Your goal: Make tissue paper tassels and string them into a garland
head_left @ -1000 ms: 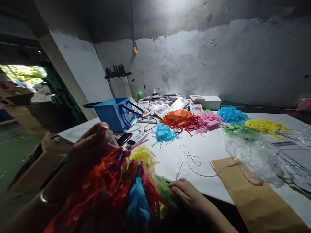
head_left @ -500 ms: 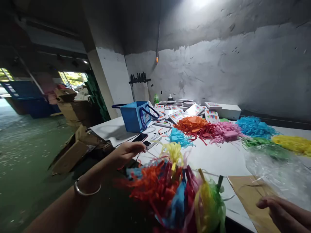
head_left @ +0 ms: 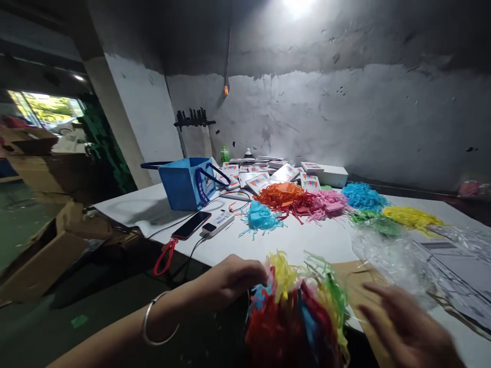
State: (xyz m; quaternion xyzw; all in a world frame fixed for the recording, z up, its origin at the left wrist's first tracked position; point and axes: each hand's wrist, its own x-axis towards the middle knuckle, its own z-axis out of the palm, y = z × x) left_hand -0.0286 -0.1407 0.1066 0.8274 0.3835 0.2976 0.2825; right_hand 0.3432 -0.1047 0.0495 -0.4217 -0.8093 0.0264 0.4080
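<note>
A tassel garland of crinkled paper strips in red, orange, yellow, blue and green hangs at the table's front edge. My left hand, with a silver bangle on the wrist, is closed at the garland's upper left end; the exact grip point is hidden by its fingers. My right hand is blurred at the lower right, thumb and fingers apart, with nothing visible between them. It hovers over a brown paper sheet lying on the white table.
Paper tassel piles stand across the table: light blue, orange, pink, blue and yellow. Clear plastic lies at right. A blue bag, phone, power bank and printed packs sit farther back.
The view has turned right. My left hand has moved right with the garland, whose tassels now hang closer together. My right hand has moved left and its fingers have spread.
</note>
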